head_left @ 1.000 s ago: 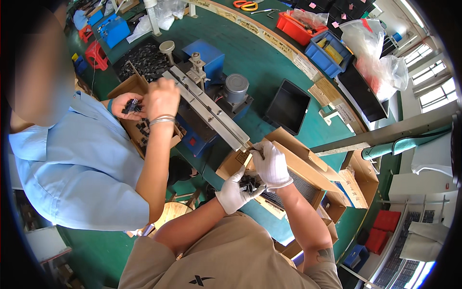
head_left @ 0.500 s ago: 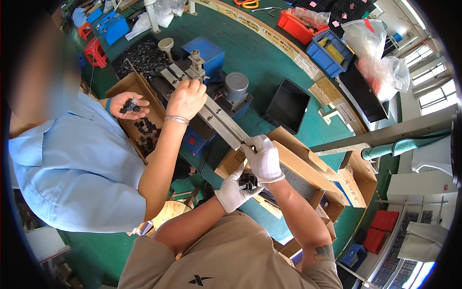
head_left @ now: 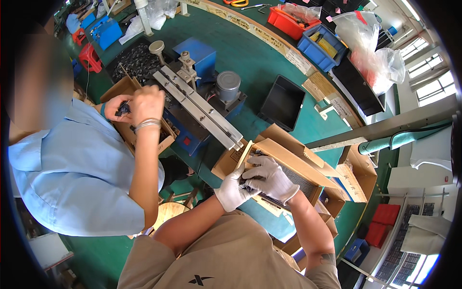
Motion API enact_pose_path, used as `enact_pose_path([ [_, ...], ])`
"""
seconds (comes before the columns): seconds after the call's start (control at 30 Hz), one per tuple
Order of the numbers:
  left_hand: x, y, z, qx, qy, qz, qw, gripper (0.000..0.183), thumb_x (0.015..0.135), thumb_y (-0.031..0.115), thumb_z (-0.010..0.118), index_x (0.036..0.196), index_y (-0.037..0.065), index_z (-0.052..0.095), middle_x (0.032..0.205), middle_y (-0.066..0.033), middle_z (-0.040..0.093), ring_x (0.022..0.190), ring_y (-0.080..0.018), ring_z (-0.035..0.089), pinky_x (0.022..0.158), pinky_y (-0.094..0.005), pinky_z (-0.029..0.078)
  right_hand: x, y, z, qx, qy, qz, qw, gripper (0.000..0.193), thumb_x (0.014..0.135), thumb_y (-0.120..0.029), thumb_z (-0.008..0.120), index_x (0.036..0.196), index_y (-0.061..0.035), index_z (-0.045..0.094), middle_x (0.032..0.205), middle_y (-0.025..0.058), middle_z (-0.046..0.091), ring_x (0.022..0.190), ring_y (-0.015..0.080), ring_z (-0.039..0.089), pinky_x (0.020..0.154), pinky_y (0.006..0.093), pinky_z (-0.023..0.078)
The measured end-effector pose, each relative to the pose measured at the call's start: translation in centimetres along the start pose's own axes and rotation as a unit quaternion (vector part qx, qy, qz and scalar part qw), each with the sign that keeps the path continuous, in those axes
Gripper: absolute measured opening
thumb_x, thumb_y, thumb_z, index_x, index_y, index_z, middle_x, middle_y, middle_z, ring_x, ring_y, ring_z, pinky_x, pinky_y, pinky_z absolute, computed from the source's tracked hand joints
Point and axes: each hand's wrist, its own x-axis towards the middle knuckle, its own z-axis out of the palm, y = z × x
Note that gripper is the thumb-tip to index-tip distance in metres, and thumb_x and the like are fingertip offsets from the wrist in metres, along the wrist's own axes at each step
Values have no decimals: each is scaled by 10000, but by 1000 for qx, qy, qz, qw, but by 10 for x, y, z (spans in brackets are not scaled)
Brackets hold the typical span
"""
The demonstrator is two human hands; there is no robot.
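My left hand, in a white glove, is closed around a cluster of small black parts, mostly hidden by fingers. Over that cluster bends my right hand, gloved too, its fingers curled in against the left; what its fingertips grip is hidden. Both hands are above the near end of an open cardboard box holding rows of dark parts. Just beyond them ends a long metal rail mounted on a blue machine.
At left a co-worker in a blue shirt holds black parts over another cardboard box. A black tray sits on the green table, right of a round grey motor. Red and blue bins stand farther back.
My right hand has left the rail's end and come down to the parts in my left hand. The co-worker's right hand has moved from the rail back to their left hand.
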Motion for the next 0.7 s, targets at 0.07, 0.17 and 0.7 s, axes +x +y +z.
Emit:
enact_pose_path([
  [0.07, 1, -1, 1, 7, 39, 9, 999, 377, 1083, 376, 394, 1269, 84, 541, 1179, -130, 625, 1098, -288, 634, 949, -486, 571, 1, 4, -4, 83, 17, 0, 996, 184, 854, -119, 757, 1031, -65, 761, 1149, 172, 676, 1075, 288, 642, 937, 389, 510],
  [0.17, 0, -1, 11, 11, 90, 2, 996, 392, 1090, 367, 375, 1207, 41, 558, 1159, -164, 637, 1104, -329, 635, 966, -504, 565, -6, 10, 4, 337, 86, 187, 919, 196, 921, -159, 723, 1044, -8, 744, 1060, 117, 716, 994, 212, 663, 925, 336, 510],
  [0.7, -5, 3, -9, 25, -12, -2, 1000, 484, 1081, 381, 393, 1084, -30, 648, 1122, -191, 669, 1092, -345, 653, 967, -481, 568, 13, 1, -9, 324, 130, 208, 914, 291, 982, -68, 616, 1252, 39, 603, 1037, 59, 640, 833, 91, 602, 735, 258, 512],
])
